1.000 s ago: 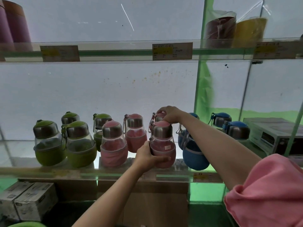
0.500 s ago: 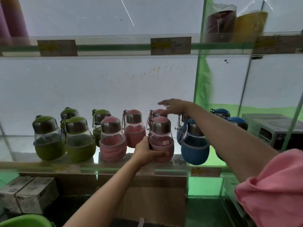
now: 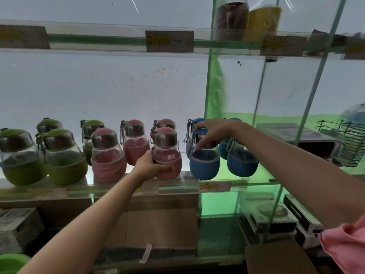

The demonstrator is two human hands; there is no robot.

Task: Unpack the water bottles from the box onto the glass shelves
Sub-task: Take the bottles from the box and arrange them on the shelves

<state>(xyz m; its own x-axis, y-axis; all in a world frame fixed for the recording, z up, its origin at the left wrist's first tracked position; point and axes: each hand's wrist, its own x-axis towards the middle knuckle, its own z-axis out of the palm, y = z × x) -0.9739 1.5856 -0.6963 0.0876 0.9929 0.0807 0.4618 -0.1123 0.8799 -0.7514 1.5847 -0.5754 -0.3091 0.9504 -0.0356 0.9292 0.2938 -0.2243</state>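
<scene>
Since a second ago the right hand [image 3: 212,130] has left the rear pink bottle for the blue-sleeved steel-capped glass bottle [image 3: 204,155], fingers curled on its cap, on the green-edged glass shelf [image 3: 223,187] before a white wall, while the left hand [image 3: 152,165] still wraps the front pink-sleeved glass bottle [image 3: 167,153].

A shop — glass shelves [image 3: 217,187] edged with price tags [image 3: 169,41], bottles [image 3: 65,157] ranked by colour.
</scene>
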